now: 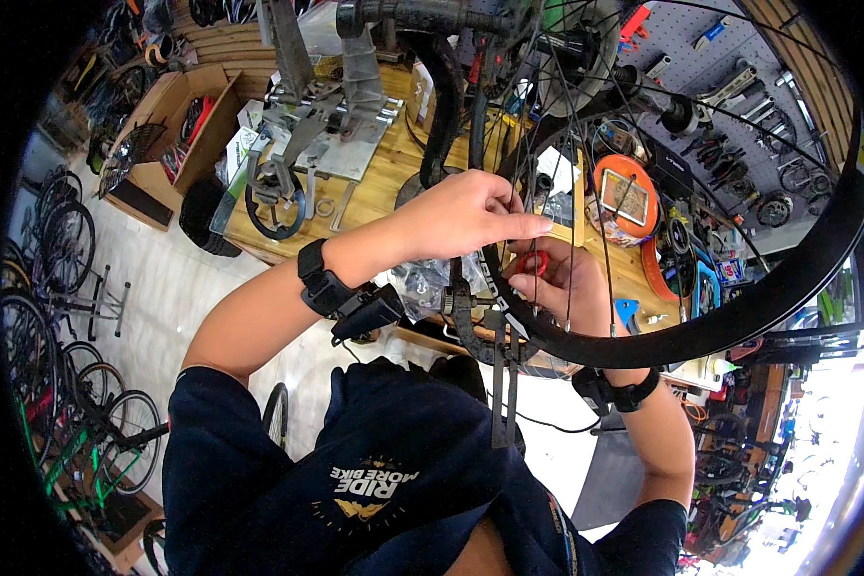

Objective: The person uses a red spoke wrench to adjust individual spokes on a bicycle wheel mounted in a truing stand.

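Observation:
A bicycle wheel with a black rim [739, 331] and thin dark spokes [571, 115] is mounted upright in a truing stand [440, 106]. My right hand [581, 278] reaches between the spokes near the rim, its thumb and fingers closed on a small round red spoke wrench [538, 263]. Just above it, my left hand [466, 213] is at the spokes with fingers curled and thumb stretched across them. What lies between its fingertips is hidden. Below my hands, the stand's calliper arms [502, 355] sit close to the rim.
The wooden workbench [365, 206] carries a metal fixture [341, 144], an orange round tub [626, 197] and loose parts. An open cardboard box [154, 178] stands left of it. Tools hang on a grey pegboard [691, 58] at the back right. Several bikes [67, 221] line the left side.

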{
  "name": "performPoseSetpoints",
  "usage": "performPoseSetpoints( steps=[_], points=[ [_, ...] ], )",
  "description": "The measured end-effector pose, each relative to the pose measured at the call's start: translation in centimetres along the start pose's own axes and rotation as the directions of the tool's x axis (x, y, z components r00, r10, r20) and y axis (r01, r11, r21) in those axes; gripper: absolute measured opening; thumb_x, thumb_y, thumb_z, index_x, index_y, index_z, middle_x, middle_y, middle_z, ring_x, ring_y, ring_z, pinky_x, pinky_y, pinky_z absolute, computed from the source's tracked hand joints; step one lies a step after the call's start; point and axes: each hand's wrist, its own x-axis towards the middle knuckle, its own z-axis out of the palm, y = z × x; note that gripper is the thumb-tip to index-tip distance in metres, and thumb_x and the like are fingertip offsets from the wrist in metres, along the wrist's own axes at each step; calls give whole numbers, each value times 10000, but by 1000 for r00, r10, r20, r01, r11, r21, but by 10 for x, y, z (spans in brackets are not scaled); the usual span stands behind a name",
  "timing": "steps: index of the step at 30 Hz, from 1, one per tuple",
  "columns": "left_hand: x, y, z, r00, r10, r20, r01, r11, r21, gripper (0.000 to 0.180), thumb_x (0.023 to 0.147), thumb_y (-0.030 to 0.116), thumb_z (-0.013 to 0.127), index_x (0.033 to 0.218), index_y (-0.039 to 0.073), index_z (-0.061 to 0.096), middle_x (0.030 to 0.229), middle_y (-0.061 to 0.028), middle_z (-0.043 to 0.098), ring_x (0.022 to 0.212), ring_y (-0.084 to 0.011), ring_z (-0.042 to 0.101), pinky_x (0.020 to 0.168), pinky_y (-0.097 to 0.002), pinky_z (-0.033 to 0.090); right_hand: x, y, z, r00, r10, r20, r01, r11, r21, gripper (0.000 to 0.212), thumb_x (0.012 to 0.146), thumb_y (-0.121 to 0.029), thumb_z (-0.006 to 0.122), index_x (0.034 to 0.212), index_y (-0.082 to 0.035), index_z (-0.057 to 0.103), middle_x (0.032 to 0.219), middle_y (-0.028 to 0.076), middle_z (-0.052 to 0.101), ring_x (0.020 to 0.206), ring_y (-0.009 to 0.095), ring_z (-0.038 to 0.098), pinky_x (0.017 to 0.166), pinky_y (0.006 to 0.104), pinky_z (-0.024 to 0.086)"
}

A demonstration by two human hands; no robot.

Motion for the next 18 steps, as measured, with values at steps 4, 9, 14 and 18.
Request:
performPoseSetpoints(
  steps=[4,9,14,18],
  points=[
    [0,-3,0,997,62,-46,-62,998,-14,520,859,458,746,895,-53,661,781,-95,696,680,-114,618,621,-266,488,1,-2,2,1000,-2,27,2,1000,21,330,909,-124,707,1162,57,600,954,45,684,788,64,580,677,225,470],
    [-1,2,-1,1000,-15,8,15,1000,-6,380,934,343,697,990,-31,665,889,-64,697,814,-94,631,724,-243,499,3,-18,0,990,135,39,-137,989,53,359,878,-92,743,1167,58,591,991,84,688,873,137,624,787,291,519],
    [-1,3,-1,1000,-1,10,1,1000,10,389,932,348,699,988,-35,665,885,-61,693,812,-90,623,716,-246,495,2,-7,7,999,-40,-7,40,999,-34,397,916,-141,708,1216,59,544,993,99,689,889,167,630,791,301,518],
    [-2,5,-3,1000,-10,11,10,999,33,390,930,349,701,983,-36,665,878,-56,688,797,-82,611,700,-244,485,9,-4,2,996,-46,80,50,998,-44,379,951,-140,654,1255,37,512,977,87,694,844,123,611,729,257,495]
  ],
)
